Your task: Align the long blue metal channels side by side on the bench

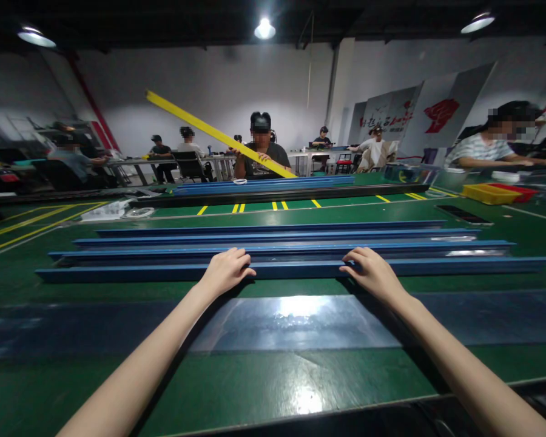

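Note:
Several long blue rails lie side by side across the green table (264, 382). My left hand (226, 271) rests on the nearest blue rail (295, 267), fingers curled over its far edge. My right hand (372, 271) grips the same rail further right, fingers also hooked over the far side. A wide dark blue glossy strip (300, 321) lies flat just in front of that rail, under both of my forearms.
Across the table a person holds a long yellow bar (209, 130) slanted upward, with more blue rails (264, 184) in front of them. A yellow tray (489, 193) and a red tray sit at the right. Other people sit at tables behind and to the right.

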A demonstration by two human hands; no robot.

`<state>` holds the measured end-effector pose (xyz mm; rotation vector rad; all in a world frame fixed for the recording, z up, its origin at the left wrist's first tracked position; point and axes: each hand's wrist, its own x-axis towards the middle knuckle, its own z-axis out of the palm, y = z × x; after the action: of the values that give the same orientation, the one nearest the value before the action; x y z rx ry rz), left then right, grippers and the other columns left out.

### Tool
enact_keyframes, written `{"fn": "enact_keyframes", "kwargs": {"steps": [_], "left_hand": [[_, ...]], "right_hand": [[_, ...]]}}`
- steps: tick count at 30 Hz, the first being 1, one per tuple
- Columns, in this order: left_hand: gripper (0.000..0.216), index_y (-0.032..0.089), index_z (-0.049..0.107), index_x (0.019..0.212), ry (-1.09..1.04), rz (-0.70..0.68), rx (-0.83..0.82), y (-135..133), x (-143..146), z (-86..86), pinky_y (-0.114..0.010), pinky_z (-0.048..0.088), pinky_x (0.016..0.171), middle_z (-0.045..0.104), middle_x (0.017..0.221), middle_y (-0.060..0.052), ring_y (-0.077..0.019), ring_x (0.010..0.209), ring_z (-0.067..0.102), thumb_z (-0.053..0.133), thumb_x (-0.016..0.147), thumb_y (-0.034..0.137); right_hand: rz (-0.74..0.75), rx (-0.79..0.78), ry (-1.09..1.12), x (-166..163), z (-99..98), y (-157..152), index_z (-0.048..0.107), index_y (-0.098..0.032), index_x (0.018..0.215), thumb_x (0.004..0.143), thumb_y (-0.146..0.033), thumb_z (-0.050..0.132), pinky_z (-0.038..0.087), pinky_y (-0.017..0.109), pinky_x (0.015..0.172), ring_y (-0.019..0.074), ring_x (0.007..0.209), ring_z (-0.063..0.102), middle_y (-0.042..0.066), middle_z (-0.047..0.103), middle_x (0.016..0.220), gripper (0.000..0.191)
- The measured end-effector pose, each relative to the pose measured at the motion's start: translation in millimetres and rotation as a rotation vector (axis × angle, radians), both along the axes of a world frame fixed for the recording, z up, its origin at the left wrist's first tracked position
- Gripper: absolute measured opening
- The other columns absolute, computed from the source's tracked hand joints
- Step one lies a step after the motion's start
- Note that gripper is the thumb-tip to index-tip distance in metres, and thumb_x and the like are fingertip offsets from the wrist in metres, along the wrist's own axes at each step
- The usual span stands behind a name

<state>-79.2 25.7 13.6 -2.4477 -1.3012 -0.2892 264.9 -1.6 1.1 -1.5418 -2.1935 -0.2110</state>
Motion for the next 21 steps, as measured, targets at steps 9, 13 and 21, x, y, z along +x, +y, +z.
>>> {"fn": "enact_keyframes", "kwargs": {"steps": [9, 13, 21], "left_hand": [[0.037, 0.018, 0.055, 0.069, -0.183, 0.093, 0.174, 17.8, 0.8, -14.1, -0.025, 0.038, 0.062, 0.057, 0.078, -0.003, -0.0156, 0.076, 0.053, 0.031, 0.089, 0.038], [0.032, 0.018, 0.054, 0.066, -0.164, 0.122, 0.313, 23.0, -0.2, -19.9, -0.027, 0.039, 0.064, 0.056, 0.074, -0.005, -0.0170, 0.073, 0.052, 0.033, 0.087, 0.029], [0.026, 0.018, 0.052, 0.065, -0.158, 0.139, 0.290, 23.5, 0.6, -18.2, -0.028, 0.038, 0.066, 0.054, 0.073, -0.006, -0.0182, 0.074, 0.049, 0.034, 0.083, 0.025]], "right_hand": [[0.019, 0.056, -0.068, -3.4, 2.8, 3.3, 0.061, -0.020, 0.077, 0.077, -0.025, 0.054, 0.035, 0.030, 0.069, 0.0198, 0.081, 0.049, 0.005, 0.061, 0.087, 0.009], [-0.011, -0.031, -0.012, -4.4, 4.8, 2.2, 0.058, -0.020, 0.077, 0.077, -0.023, 0.052, 0.037, 0.026, 0.064, 0.0176, 0.081, 0.051, 0.004, 0.059, 0.083, 0.007], [-0.063, -0.098, -0.033, -6.0, 11.4, 2.9, 0.057, -0.021, 0.073, 0.076, -0.022, 0.051, 0.035, 0.024, 0.059, 0.0160, 0.081, 0.053, 0.002, 0.058, 0.081, 0.007]]}}
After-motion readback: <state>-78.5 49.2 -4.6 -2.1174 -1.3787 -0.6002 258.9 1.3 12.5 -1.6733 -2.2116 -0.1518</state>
